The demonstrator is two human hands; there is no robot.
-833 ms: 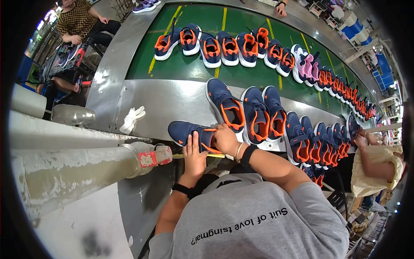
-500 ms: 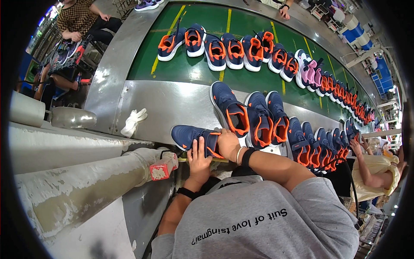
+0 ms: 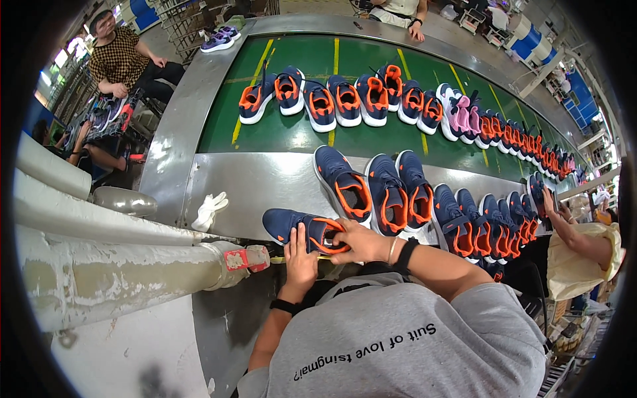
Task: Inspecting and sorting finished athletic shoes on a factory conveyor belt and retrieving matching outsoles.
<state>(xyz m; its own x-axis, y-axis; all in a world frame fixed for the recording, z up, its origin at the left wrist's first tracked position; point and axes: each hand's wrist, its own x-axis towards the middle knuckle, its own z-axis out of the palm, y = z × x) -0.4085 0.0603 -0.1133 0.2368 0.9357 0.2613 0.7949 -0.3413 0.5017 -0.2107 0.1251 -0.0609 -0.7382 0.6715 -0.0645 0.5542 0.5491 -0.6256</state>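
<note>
A navy sneaker (image 3: 284,221) with orange lining lies on its way across the metal ledge's near edge, toe to the left. My left hand (image 3: 300,262) holds its near side, fingers stretched up along the upper. At the heel end, my right hand (image 3: 363,244) grips the orange-edged collar, with fingertips at the shoe's opening; some of them are hidden inside or behind it. Just beyond stands another navy sneaker (image 3: 340,182), with a matching pair (image 3: 387,189) to its right.
Several more navy sneakers (image 3: 458,219) line the ledge to the right. Beyond, a green conveyor belt (image 3: 265,146) carries a row of sneakers, some pink. White gloves (image 3: 210,211) lie on the metal ledge (image 3: 259,179). A thick pipe (image 3: 133,282) with a red-marked end is at left. Other people sit around.
My right hand has shifted from over the shoe's strap to its heel collar, and the opening now shows. The left hand still holds the side. The whole view has tilted upward slightly.
</note>
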